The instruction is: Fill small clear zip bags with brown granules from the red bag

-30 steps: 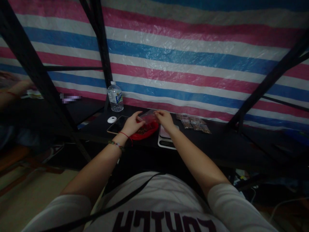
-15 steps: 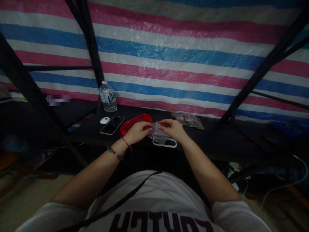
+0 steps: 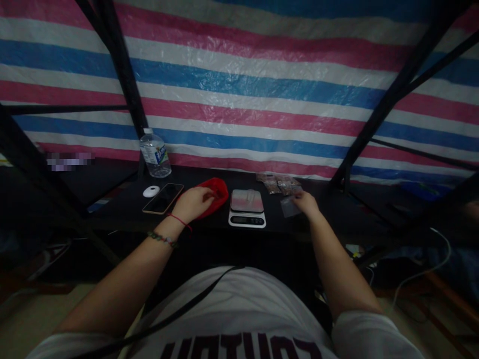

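Both bare hands have moved apart since half a second ago, when they were together at a clear bag over the scale. Now the left hand is left of the flat white kitchen scale with a square plate, and the right hand is to the right of it.

Left of the scale sits a bright red plastic basket. The left hand's fingers dip into it. I cannot tell if that grip has picked anything up. On the wrist are a red string and a beaded bracelet.

Right of the scale is a small, flat, see-through plastic bag. The right hand's fingertips touch its top edge, but I cannot tell if that grip is pinching it.

A small see-through thing lies on the scale's plate; its shape is hard to make out. Behind the scale and to its right lie little clear packets with brown bits inside.

Farther left of the scale, past the basket, are a dark phone with a gold edge, a round white plastic thing and a big clear bottle with a blue and green label. The scale stands on a black surface. Behind it hangs a shiny plastic sheet with pink, white and blue stripes.
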{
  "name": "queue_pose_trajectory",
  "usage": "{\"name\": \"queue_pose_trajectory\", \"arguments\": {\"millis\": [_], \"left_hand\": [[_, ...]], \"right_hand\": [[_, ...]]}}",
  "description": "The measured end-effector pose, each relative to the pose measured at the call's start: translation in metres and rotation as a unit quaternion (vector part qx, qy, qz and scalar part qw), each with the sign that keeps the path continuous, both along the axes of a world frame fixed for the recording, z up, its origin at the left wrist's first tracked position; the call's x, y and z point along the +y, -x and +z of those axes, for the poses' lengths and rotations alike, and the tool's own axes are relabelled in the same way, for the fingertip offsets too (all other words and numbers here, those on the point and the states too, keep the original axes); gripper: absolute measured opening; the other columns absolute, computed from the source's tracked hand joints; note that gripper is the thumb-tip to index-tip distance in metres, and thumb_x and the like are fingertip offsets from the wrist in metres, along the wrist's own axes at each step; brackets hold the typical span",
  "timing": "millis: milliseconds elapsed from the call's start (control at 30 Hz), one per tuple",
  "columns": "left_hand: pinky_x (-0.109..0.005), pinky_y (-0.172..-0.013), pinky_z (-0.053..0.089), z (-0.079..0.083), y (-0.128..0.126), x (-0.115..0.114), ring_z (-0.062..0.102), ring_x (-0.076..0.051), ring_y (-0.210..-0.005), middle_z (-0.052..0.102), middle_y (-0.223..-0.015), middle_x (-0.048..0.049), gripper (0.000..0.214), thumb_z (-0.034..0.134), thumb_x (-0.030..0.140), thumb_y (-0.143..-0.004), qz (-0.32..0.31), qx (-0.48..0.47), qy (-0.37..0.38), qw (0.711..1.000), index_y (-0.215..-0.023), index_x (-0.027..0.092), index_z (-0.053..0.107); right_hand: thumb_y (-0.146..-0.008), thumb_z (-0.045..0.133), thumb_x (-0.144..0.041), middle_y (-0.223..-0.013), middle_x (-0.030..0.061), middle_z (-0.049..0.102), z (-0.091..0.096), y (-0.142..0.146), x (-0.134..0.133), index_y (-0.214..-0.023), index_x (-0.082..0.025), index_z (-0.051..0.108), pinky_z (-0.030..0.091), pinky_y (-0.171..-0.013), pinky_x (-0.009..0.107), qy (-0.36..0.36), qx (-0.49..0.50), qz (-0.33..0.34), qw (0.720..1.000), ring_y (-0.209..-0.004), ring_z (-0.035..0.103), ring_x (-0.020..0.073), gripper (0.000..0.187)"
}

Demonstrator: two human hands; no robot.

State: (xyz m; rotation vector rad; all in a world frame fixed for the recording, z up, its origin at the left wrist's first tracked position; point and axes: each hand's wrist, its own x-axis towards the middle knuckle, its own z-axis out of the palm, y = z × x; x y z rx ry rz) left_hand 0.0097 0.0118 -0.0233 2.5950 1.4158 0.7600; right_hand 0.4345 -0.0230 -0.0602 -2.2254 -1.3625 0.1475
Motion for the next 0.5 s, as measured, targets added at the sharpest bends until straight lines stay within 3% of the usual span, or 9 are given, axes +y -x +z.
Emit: {"name": "queue_pose_trajectory", "arguments": {"millis": [67, 167, 333, 500], "left_hand": [[-0.029, -0.072, 0.046, 0.001, 0.01, 0.007, 0.065, -0.023, -0.084, 0.072, -0.096, -0.0075, 0.036, 0.052, 0.048, -0.081, 0.003, 0.06, 0.043, 0.997, -0.095, 0.021, 0.072], [-0.027, -0.064, 0.043, 0.001, 0.019, 0.012, 0.064, -0.021, -0.078, 0.072, -0.093, -0.0064, 0.042, 0.052, 0.057, -0.077, -0.003, 0.114, 0.092, 0.989, -0.093, 0.023, 0.072], [-0.027, -0.064, 0.042, -0.005, 0.016, 0.013, 0.064, -0.02, -0.074, 0.072, -0.085, -0.0075, 0.027, 0.052, 0.038, -0.079, -0.002, 0.176, 0.113, 0.978, -0.078, 0.021, 0.073], [-0.028, -0.072, 0.044, -0.012, 0.001, 0.004, 0.064, -0.02, -0.083, 0.071, -0.095, -0.0072, 0.029, 0.046, 0.037, -0.085, -0.009, 0.14, 0.062, 0.988, -0.085, 0.022, 0.071]], "right_hand": [[-0.07, 0.068, -0.032, -0.11, 0.0148, 0.067, -0.018, -0.014, 0.004, -0.112, -0.014, 0.066, 0.048, -0.083, 0.032, 0.05, -0.035, -0.011, 0.998, -0.099, 0.065, 0.0263, 0.045], [-0.076, 0.063, -0.038, -0.117, 0.0153, 0.064, -0.024, -0.011, 0.018, -0.119, -0.017, 0.063, 0.047, -0.088, 0.035, 0.042, -0.083, -0.013, 0.996, -0.108, 0.062, 0.028, 0.048], [-0.085, 0.051, -0.05, -0.117, 0.0193, 0.064, -0.012, 0.02, 0.064, -0.115, -0.013, 0.065, 0.045, -0.092, 0.038, 0.073, -0.104, 0.016, 0.992, -0.112, 0.06, 0.0312, 0.049], [-0.08, 0.062, -0.036, -0.124, 0.0231, 0.06, -0.012, 0.037, 0.093, -0.125, -0.01, 0.056, 0.042, -0.097, 0.039, 0.068, -0.082, 0.023, 0.994, -0.117, 0.056, 0.0297, 0.053]]}}
